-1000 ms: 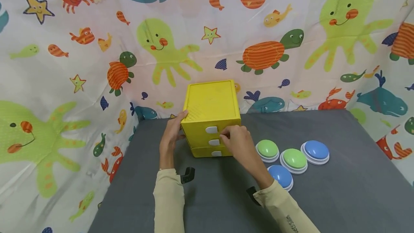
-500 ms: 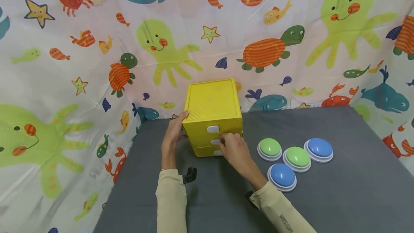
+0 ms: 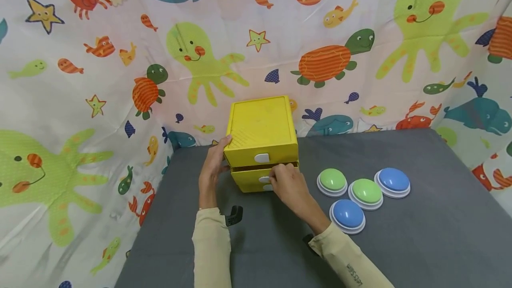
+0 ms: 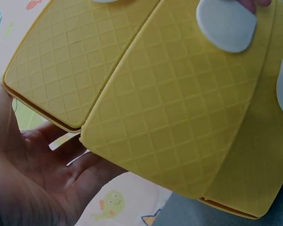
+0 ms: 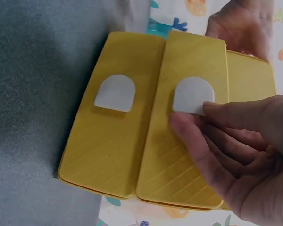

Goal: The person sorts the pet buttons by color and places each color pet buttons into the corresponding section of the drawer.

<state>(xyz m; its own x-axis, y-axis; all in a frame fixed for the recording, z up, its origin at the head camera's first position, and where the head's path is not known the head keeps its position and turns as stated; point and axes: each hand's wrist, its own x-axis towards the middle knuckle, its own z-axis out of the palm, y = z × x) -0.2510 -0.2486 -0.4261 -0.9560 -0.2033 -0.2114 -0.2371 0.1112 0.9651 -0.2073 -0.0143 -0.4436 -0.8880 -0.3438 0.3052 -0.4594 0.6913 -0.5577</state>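
Note:
A small yellow drawer cabinet [image 3: 262,121] with white tab handles stands on the dark table. My left hand [image 3: 210,172] holds its left side, the thumb at the upper front corner and the other fingers along the side wall. The middle drawer [image 3: 246,180] juts out a little past the top drawer [image 3: 242,159], leaving a dark gap above it. In the right wrist view, the thumb and a finger of my right hand [image 5: 240,150] pinch the lower edge of the middle drawer's white handle [image 5: 192,92]. The bottom drawer [image 5: 111,136] sits farther back, its inside hidden.
Right of the cabinet lie two green push lights [image 3: 332,179] and two blue push lights [image 3: 348,214] on white bases. A sea-animal patterned curtain [image 3: 260,70] hangs behind and to the sides of the grey table surface [image 3: 432,217].
My right hand has moved slightly down and left onto the middle handle, and the middle drawer has come partly out toward me. The left hand stays on the cabinet's side.

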